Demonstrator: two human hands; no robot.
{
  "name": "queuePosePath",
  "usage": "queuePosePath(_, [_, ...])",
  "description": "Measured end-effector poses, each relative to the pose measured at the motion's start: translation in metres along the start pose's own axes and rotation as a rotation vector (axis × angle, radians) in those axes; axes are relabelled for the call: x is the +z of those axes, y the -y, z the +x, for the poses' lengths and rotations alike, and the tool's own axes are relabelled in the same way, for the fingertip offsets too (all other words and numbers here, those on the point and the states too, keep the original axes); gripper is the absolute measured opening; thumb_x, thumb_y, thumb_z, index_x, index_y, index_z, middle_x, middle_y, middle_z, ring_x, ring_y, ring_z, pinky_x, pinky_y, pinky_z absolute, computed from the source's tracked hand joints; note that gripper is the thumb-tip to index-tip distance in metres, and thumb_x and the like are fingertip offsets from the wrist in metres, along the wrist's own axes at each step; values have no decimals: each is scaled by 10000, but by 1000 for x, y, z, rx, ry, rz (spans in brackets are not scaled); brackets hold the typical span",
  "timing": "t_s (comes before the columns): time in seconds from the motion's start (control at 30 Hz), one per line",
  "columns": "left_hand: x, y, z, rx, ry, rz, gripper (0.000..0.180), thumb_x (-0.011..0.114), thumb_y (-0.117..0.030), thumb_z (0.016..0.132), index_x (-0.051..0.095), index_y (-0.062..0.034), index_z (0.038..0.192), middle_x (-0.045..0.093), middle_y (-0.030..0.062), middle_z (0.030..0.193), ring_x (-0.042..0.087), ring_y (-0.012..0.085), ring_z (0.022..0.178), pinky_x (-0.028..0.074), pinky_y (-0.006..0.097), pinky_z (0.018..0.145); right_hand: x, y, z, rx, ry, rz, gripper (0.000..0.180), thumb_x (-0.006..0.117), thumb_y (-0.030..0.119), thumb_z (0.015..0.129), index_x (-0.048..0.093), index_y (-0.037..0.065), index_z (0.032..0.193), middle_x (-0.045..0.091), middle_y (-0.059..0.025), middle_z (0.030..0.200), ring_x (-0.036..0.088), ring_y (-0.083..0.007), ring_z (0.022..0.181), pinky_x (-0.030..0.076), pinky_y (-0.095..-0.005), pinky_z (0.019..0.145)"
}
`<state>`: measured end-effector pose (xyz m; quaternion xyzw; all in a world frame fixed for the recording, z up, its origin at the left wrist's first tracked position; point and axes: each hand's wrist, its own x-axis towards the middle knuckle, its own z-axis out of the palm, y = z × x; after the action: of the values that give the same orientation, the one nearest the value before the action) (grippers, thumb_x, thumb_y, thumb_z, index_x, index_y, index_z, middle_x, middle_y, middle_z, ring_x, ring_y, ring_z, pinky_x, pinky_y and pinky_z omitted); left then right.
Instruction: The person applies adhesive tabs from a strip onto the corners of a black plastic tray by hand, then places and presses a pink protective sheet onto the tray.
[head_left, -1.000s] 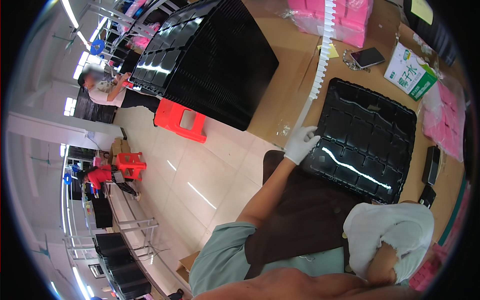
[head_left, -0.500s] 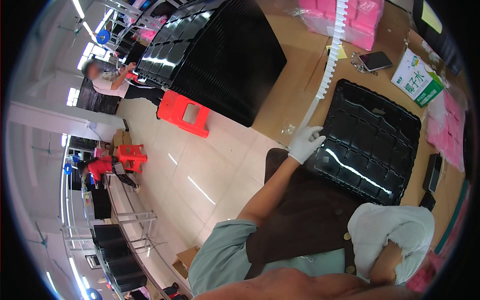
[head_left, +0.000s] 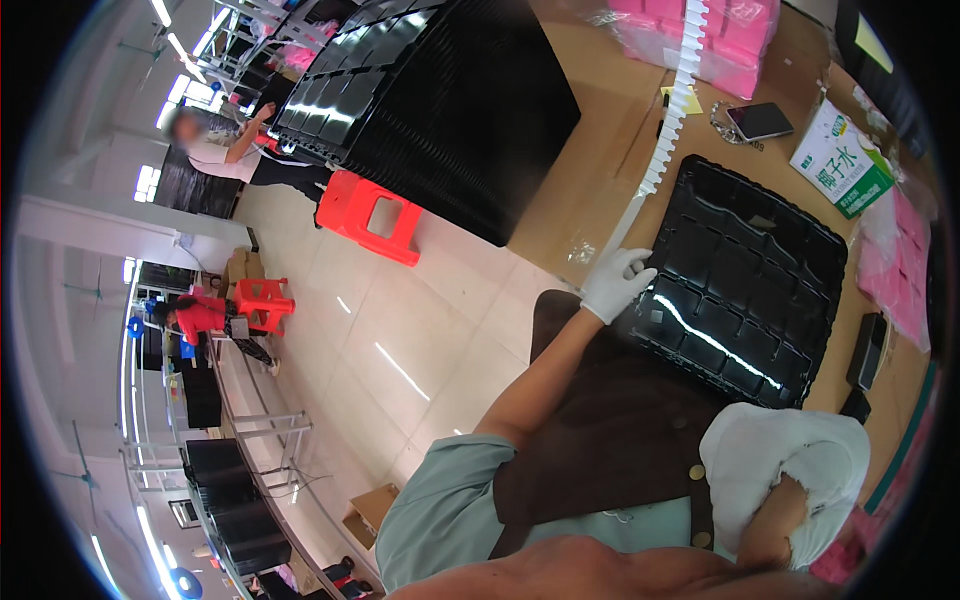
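Note:
A black plastic tray [head_left: 745,270] with a glossy, ribbed face lies flat on the brown cardboard table cover, tilted in my view. My left hand [head_left: 616,285], in a white glove, has its fingers curled at the tray's left edge and grips the rim there. Closer to my body, a bunched white cloth [head_left: 775,450] covers my right hand and hides its fingers. Only my right wrist and forearm [head_left: 775,520] show below the cloth, near the tray's lower right corner.
A tall stack of black trays [head_left: 460,110] stands at the upper left. Around the table lie a white toothed strip [head_left: 668,145], pink bagged packs [head_left: 695,40], a phone [head_left: 760,121], a white-green carton [head_left: 840,165] and a black device [head_left: 866,350]. Red stools [head_left: 368,215] and two people are beyond.
The table and tray have shifted very slightly in the view. My left hand remains at the tray's edge and the cloth has barely moved. A person in the background has raised an arm.

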<state>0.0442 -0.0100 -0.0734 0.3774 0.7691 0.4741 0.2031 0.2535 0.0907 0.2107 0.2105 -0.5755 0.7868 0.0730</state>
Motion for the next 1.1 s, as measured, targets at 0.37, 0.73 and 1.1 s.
queuePosePath(0.37, [7, -7, 0, 9, 31, -4, 309, 702, -154, 779, 637, -53, 1064, 519, 14, 773, 470, 95, 612, 436, 229, 594, 30, 16, 9, -100, -168, 81, 294, 539, 160, 826, 540, -8, 584, 504, -48, 536, 473, -167, 400, 339, -254, 377])
queuePosePath(0.73, [11, -10, 5, -177, 75, -370, 308, 663, -184, 829, 606, -29, 1089, 583, 29, 768, 534, 114, 647, 460, 272, 600, 5, 5, -6, 37, -201, -221, 245, 663, 193, 737, 530, 71, 572, 523, -35, 528, 523, -179, 454, 348, -274, 390])
queuePosePath(1.1, [-59, -129, -19, -114, 468, -2120, 626, 449, -618, 845, 476, -185, 1298, 443, 89, 1339, 470, 282, 1122, 432, 458, 831, -18, -208, -6, 329, -299, -543, 570, 551, 549, 847, 612, 14, 1034, 652, -160, 935, 644, -291, 814, 491, -349, 729])
